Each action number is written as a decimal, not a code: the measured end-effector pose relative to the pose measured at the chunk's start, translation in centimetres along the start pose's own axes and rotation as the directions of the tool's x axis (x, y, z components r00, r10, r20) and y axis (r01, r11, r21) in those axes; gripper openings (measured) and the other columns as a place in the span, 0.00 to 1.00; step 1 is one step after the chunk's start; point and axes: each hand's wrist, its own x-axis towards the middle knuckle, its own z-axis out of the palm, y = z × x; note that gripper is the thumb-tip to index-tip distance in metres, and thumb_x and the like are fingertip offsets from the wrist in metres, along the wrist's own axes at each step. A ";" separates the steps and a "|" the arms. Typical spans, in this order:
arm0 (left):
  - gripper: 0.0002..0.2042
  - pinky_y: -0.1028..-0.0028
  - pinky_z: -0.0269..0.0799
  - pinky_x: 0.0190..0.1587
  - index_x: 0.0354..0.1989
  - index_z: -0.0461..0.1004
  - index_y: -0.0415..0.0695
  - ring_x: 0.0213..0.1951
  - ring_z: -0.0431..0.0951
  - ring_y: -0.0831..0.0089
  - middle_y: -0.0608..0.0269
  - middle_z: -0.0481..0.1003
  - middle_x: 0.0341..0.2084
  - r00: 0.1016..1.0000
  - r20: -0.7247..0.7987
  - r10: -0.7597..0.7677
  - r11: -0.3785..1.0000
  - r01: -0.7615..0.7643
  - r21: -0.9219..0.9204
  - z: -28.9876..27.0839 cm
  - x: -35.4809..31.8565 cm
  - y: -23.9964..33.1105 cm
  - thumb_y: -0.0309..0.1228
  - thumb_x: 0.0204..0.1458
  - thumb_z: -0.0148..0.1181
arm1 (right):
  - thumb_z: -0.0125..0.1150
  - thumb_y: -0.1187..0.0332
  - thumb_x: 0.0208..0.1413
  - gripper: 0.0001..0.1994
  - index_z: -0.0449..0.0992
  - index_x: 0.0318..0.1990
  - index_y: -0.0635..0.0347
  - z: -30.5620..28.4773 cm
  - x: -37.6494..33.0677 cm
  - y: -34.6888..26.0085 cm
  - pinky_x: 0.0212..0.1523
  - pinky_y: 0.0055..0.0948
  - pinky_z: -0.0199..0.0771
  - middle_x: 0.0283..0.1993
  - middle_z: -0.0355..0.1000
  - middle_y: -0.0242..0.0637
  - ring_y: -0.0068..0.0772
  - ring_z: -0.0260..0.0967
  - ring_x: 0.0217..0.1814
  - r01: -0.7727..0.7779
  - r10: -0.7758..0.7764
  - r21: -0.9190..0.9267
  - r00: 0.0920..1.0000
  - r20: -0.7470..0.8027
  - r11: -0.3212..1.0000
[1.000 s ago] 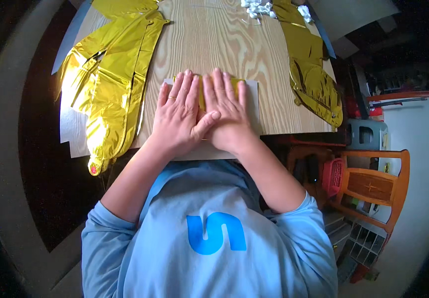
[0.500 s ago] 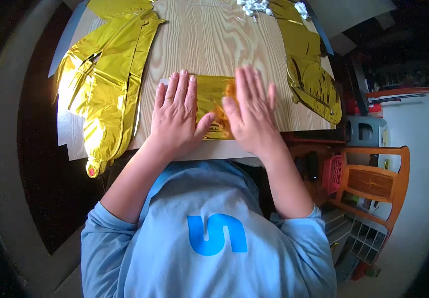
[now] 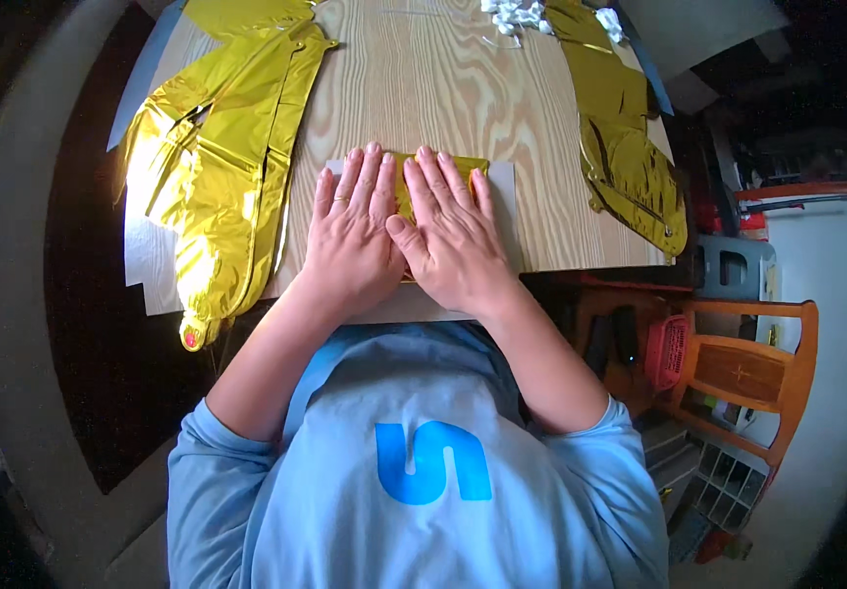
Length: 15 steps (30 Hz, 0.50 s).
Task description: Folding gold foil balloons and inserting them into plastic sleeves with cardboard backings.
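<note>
A small folded gold foil balloon (image 3: 406,187) lies on a pale sheet (image 3: 504,211) at the near edge of the wooden table (image 3: 423,88). My left hand (image 3: 350,240) and my right hand (image 3: 453,236) lie flat on it side by side, fingers spread and pointing away from me, thumbs touching. Most of the foil is hidden under my palms; only a strip shows between and beyond my fingers.
A large flat gold foil balloon (image 3: 217,167) lies on the table's left, hanging over the edge. Another gold foil balloon (image 3: 630,147) lies along the right side. White scraps (image 3: 517,15) sit at the far edge. A wooden chair (image 3: 738,368) stands to the right.
My right hand slid right, uncovering the foil, then came back beside my left hand. Both hands now cover the foil again.
</note>
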 end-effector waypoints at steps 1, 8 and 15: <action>0.32 0.52 0.36 0.73 0.72 0.51 0.37 0.74 0.49 0.53 0.46 0.53 0.71 1.000 -0.017 -0.020 1.000 0.020 -0.013 0.0 0.0 0.4 0.40 0.61 0.45 | 0.34 0.42 0.68 0.38 0.53 0.71 0.70 -0.1 0.0 0.0 0.75 0.56 0.33 0.75 0.50 0.54 0.53 0.42 0.79 -0.011 0.011 0.029 1.000 0.012 1.000; 0.32 0.48 0.43 0.71 0.71 0.53 0.39 0.69 0.60 0.53 0.49 0.62 0.66 0.997 -0.079 0.007 0.982 -0.022 -0.187 -0.5 1.4 2.1 0.36 0.58 0.51 | 0.19 0.33 0.64 0.47 0.40 0.73 0.71 -1.6 0.4 0.2 0.75 0.56 0.31 0.77 0.43 0.55 0.56 0.38 0.79 -0.093 0.068 0.228 0.991 0.117 0.969; 0.31 0.48 0.47 0.69 0.69 0.59 0.41 0.70 0.59 0.51 0.49 0.61 0.68 0.988 -0.147 0.055 0.996 -0.043 0.080 0.8 0.8 2.2 0.42 0.58 0.48 | 0.21 0.32 0.64 0.48 0.39 0.73 0.73 -1.4 0.5 0.4 0.74 0.57 0.32 0.76 0.43 0.58 0.56 0.39 0.79 -0.082 0.058 0.268 0.994 0.095 0.960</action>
